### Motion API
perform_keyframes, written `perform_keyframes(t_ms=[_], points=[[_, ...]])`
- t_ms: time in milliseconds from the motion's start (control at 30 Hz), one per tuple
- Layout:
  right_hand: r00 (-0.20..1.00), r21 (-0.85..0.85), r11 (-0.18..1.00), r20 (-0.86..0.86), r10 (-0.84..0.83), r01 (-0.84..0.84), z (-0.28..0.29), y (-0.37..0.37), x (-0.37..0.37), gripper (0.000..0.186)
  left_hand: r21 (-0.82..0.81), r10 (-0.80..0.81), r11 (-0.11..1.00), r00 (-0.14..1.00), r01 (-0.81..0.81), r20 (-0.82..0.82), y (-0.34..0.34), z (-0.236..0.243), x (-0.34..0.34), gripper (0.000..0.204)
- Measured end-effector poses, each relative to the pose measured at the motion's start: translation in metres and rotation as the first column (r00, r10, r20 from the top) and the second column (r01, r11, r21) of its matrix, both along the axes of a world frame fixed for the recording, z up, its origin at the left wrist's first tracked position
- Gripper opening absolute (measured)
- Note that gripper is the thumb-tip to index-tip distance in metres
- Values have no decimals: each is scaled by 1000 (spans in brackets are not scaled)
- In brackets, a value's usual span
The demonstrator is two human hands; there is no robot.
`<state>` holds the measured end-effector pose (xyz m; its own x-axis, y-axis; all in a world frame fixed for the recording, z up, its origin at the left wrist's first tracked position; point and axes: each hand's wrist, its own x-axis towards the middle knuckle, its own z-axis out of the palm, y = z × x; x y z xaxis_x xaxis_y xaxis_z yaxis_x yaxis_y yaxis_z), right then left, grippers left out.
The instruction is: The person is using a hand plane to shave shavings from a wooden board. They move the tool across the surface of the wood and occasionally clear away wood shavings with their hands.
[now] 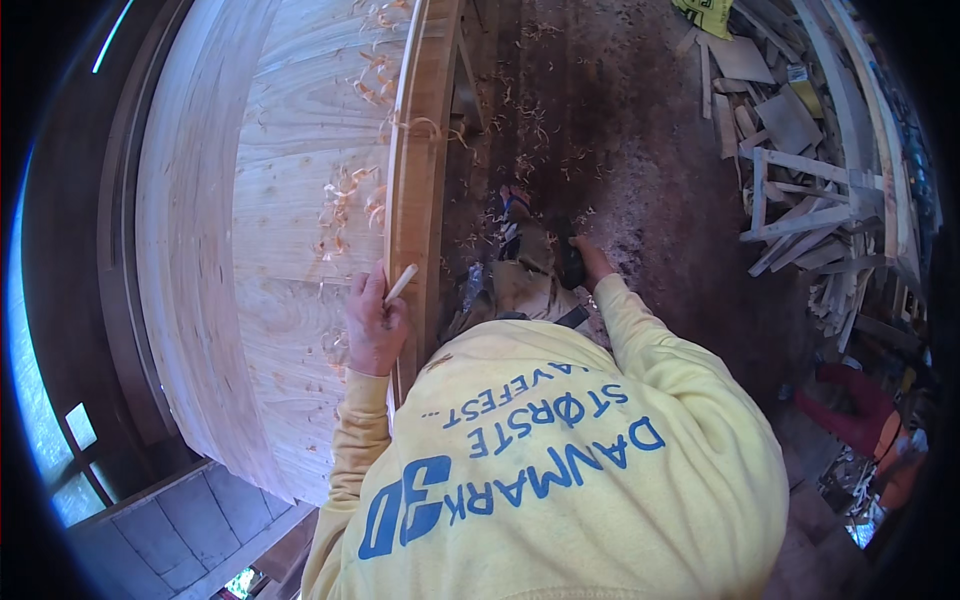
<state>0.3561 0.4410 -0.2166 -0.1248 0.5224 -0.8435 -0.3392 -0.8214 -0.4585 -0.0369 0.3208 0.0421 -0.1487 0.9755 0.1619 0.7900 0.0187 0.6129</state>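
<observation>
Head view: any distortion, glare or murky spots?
Head view: fisheye bows the wooden panel's long edges, with black corners; head view, far left: the bright opening glares bluish-white; head view, centre: the dark object at the right hand blends into dim surroundings, shape hard to tell, while the left hand reads clearer.

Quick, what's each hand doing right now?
Left hand: closed, holding a pale stick.
Right hand: at a dark object; its grip cannot be told.

The board is on the left, with shavings on top. Scraps lie on the floor to the right.
</observation>
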Motion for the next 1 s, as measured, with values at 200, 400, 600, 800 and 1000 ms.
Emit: perform_keyframes(t_ms=[200, 400, 600, 800, 1000], points=[[1000, 9, 1000, -12, 3, -3, -15, 3, -1, 42, -22, 13, 1000, 999, -13, -40, 0, -2, 12, 54], [979, 130, 990, 199, 33, -60, -4, 19, -4, 44, -93, 5, 995, 936, -40, -352, 32, 4, 42, 61], [892, 484, 836, 451, 13, -256, 95, 95, -67, 51, -11, 15, 1000, 926, -21, -378, 68, 2, 34, 70], [746, 726, 447, 643, -173, -523, 202, 169, -145, 62, 96, 105, 992, 942, -78, -319, 131, -6, 24, 46], [635, 674, 159, 736, -237, -722, 225, 142, -213, 63, 118, 133, 987, 968, -109, -212, 101, -23, 20, 30]])
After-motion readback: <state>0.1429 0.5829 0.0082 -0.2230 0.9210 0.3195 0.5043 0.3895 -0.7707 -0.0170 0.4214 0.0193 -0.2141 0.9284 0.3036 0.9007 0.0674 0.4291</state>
